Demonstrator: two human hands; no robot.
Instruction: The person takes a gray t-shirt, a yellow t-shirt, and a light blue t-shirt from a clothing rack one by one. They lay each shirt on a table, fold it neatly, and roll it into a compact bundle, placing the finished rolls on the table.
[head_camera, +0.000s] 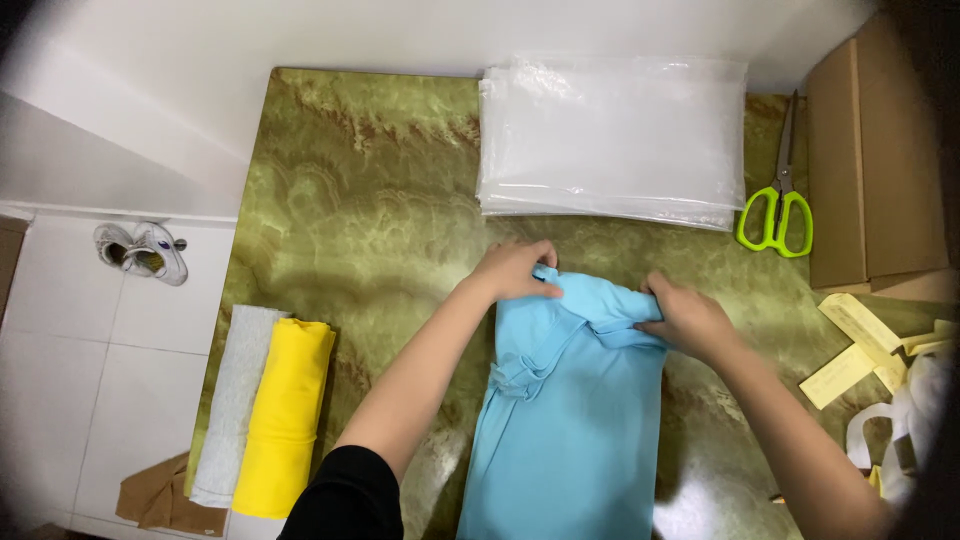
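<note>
Surroundings: clear bags (612, 135) and green scissors (776, 215) were noted beyond the blue shirt (570, 420).
Hands: left hand (515, 270) and right hand (690, 318) were pinched on its top fold.

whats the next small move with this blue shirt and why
Probably press the top fold flat: both the left hand and right hand pinch the light blue shirt at its far edge, where the cloth is bunched and creased.

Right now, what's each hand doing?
Left hand: closed on the top edge of the light blue garment.
Right hand: closed, gripping a fold of the same garment.
</note>
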